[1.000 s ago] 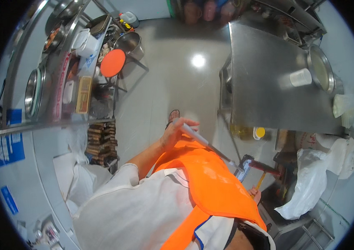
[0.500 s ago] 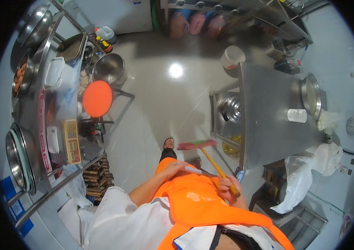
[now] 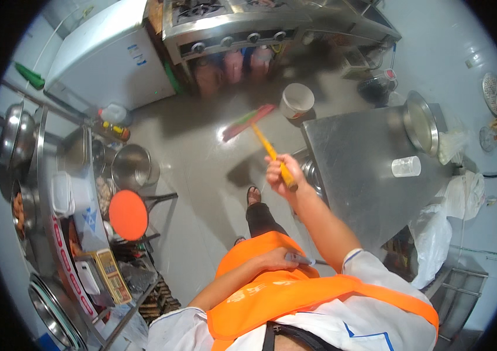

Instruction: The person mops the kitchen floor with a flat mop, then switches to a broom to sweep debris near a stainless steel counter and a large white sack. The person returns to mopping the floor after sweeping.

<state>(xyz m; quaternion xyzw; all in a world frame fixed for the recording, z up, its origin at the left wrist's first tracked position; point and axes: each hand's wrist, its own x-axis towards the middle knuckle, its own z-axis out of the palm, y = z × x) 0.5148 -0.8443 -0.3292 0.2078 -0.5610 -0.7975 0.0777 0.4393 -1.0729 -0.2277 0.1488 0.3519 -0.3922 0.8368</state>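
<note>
My right hand [image 3: 283, 171] reaches forward with its fingers wrapped round the yellow handle of a broom [image 3: 263, 139]. The broom's pink head with a green strip slants over the pale tiled floor, a little left of a white bucket [image 3: 297, 100]. Close against my orange apron [image 3: 254, 248], my left hand [image 3: 277, 259] is closed on a slim grey-white stick-like thing [image 3: 299, 259]. Its far end is hard to make out, so I cannot tell its kind.
On the right stands a steel table [image 3: 353, 158] bearing a clear cup [image 3: 406, 167] and a large metal basin [image 3: 421, 124]. A red-topped stool [image 3: 128, 214], a steel pot [image 3: 132, 167] and a loaded shelf [image 3: 55, 245] line the left. A stove [image 3: 231, 29] and white refrigerator [image 3: 111, 55] are ahead.
My right hand has swung forward and up from beside the apron, carrying the broom head away from my feet toward the stove. My left hand stays at the apron. The view has shifted forward.
</note>
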